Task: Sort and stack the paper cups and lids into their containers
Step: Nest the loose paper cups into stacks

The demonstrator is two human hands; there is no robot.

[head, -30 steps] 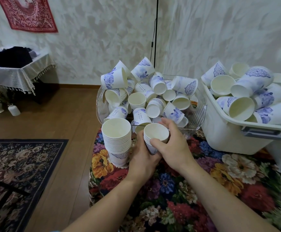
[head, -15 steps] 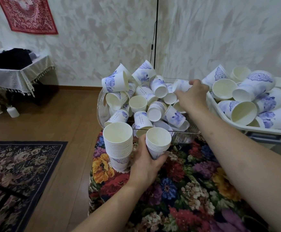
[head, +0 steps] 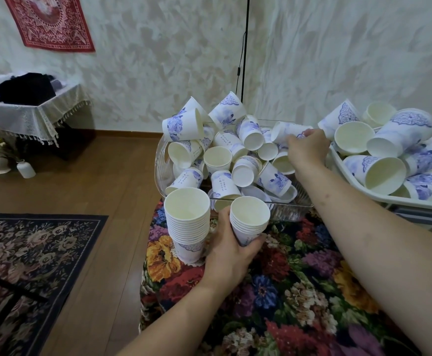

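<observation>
My left hand [head: 231, 249] grips a short stack of nested white paper cups [head: 248, 219] with blue prints, upright over the flowered cloth. To its left a taller stack of cups [head: 187, 222] stands on the cloth. Behind them a clear plastic basket [head: 159, 160] holds a heap of loose cups [head: 220, 160]. My right hand [head: 306, 150] reaches over the basket's far right side, fingers closed around one lying cup [head: 285, 131]. A white plastic bin [head: 405, 201] at the right is piled with larger cups [head: 387, 140].
The flowered cloth [head: 287, 291] covers the low surface under my arms. Wooden floor and a dark patterned rug [head: 30, 247] lie to the left. A side table with a lace cloth [head: 27, 114] stands at far left. A black cable [head: 244, 47] hangs on the wall.
My right hand left the held stack, reached back to the basket's far right and closed on a loose cup there. The left hand keeps the stack in place.
</observation>
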